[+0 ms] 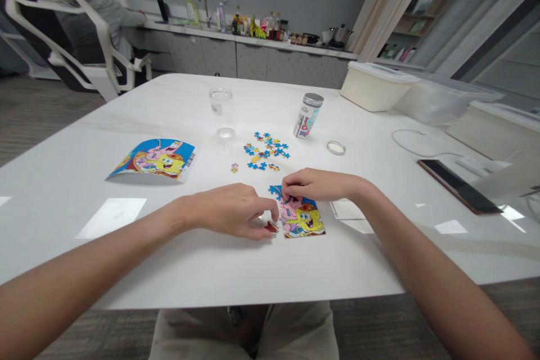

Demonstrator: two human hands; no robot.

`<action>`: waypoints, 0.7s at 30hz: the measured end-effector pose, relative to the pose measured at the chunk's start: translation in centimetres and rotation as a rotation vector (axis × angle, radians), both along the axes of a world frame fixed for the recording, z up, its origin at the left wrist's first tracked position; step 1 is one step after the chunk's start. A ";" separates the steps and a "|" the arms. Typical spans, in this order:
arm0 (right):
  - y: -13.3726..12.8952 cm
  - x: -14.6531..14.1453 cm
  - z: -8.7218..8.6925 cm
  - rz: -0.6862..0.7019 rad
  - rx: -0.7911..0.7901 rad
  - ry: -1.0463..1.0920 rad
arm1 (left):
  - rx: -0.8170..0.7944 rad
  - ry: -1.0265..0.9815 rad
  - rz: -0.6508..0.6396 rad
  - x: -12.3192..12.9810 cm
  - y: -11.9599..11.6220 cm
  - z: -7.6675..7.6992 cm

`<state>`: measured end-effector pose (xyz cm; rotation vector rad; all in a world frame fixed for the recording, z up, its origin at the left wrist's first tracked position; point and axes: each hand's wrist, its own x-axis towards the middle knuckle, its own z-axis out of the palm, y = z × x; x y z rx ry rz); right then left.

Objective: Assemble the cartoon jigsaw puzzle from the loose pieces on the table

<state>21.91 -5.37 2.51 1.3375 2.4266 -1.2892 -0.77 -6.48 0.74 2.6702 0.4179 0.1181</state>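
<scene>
A partly joined cartoon puzzle lies flat near the table's front edge. My left hand is at its left side, thumb and forefinger pinched on a dark red puzzle piece. Over the puzzle's upper left part rests my right hand, fingers curled down against it; whether they grip a piece is hidden. Behind the hands is a loose heap of blue and yellow pieces, with a single pink and yellow piece to its left. A curved picture sheet showing the same characters lies farther left.
An open clear jar and a lidded printed canister stand behind the pieces, near a round lid. A phone, cable and plastic boxes are at right. A person sits in a chair at back left.
</scene>
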 end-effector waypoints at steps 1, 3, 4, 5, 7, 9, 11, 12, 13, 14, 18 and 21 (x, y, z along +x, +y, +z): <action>0.0 0.0 0.0 0.006 0.005 -0.002 | 0.015 -0.010 -0.011 0.2 -0.2 -0.2; 0.1 0.0 -0.1 0.012 0.011 0.002 | 0.041 -0.013 -0.022 0.4 -0.4 -0.5; 0.1 0.1 -0.2 0.015 0.013 0.008 | 0.050 -0.011 -0.027 0.5 -0.5 -0.7; 0.1 0.1 -0.2 0.019 0.014 0.012 | 0.058 -0.009 -0.030 0.6 -0.6 -0.8; 0.1 0.1 -0.1 0.022 0.016 0.012 | 0.075 -0.014 -0.033 0.7 -0.7 -1.0; 0.1 0.0 0.0 0.021 0.019 0.000 | 0.095 -0.021 -0.034 0.7 -0.7 -1.1; 0.0 0.0 0.1 0.018 0.017 -0.008 | 0.115 -0.038 -0.045 0.7 -0.7 -1.2; 0.0 0.0 0.1 0.015 0.014 -0.009 | 0.120 -0.048 -0.057 0.6 -0.7 -1.1; 0.0 0.0 0.1 0.014 0.011 -0.009 | 0.118 -0.060 -0.077 0.5 -0.7 -1.1; 0.0 -0.1 0.1 0.013 0.008 -0.008 | 0.112 -0.072 -0.100 0.4 -0.6 -1.1; 0.0 -0.1 0.1 0.010 0.013 -0.011 | 0.094 -0.081 -0.183 0.1 -0.4 -0.9; 0.0 -0.1 0.1 0.001 0.006 -0.012 | 0.137 -0.079 -0.186 0.2 -0.4 -0.9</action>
